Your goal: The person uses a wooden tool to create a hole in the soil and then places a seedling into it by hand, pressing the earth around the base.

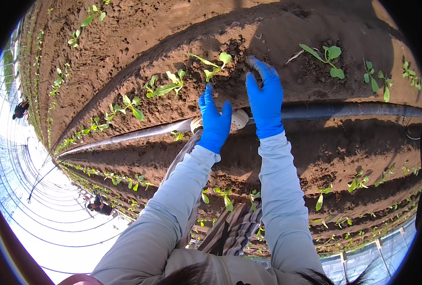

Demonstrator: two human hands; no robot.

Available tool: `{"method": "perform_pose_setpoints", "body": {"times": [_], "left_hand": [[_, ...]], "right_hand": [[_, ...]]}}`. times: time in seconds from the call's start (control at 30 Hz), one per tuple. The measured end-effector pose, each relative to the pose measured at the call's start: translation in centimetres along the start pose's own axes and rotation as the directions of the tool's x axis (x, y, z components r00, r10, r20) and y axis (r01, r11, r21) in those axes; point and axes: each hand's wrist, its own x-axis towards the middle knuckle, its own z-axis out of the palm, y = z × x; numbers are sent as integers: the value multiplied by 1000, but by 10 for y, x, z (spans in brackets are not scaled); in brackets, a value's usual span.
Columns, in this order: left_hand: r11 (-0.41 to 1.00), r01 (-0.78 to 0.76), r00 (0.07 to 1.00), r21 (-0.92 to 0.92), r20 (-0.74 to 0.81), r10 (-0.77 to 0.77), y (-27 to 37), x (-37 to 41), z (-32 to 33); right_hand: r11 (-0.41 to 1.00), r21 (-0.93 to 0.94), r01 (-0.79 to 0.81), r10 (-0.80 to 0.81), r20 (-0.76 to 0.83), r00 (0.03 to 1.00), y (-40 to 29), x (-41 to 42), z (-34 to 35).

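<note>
My left hand [214, 119], in a blue glove, has its fingers apart and pointing at a leafy seedling [212, 67]. Its fingertips are just below the seedling's lower leaf; whether they touch it I cannot tell. My right hand [267, 96], gloved the same way, is over dark, loosened soil [236, 71] to the right of that seedling. Dirt covers its spread fingertips, and nothing shows between them. Another seedling [173, 83] grows to the left in the same row, and a larger one [328, 60] stands beyond my right hand.
A dark hose or pipe [339, 110] runs along the furrow, crossing behind my hands. A light perforated shoe [238, 120] rests by it. More seedling rows [325, 194] lie nearer my body. Two people [99, 206] [20, 109] are far left under the hooped greenhouse cover [4, 149].
</note>
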Motion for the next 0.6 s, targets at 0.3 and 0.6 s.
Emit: {"method": "perform_pose_setpoints", "body": {"times": [0.3,0.6], "left_hand": [[940,-216,967,265,-73,243,-10,21,12],[976,-187,955,112,-212,207,0,31,16]], "right_hand": [[990,-140,-32,59,192,980,-1,43,41],[967,-245,76,-16,238,971,13,40,36]]}}
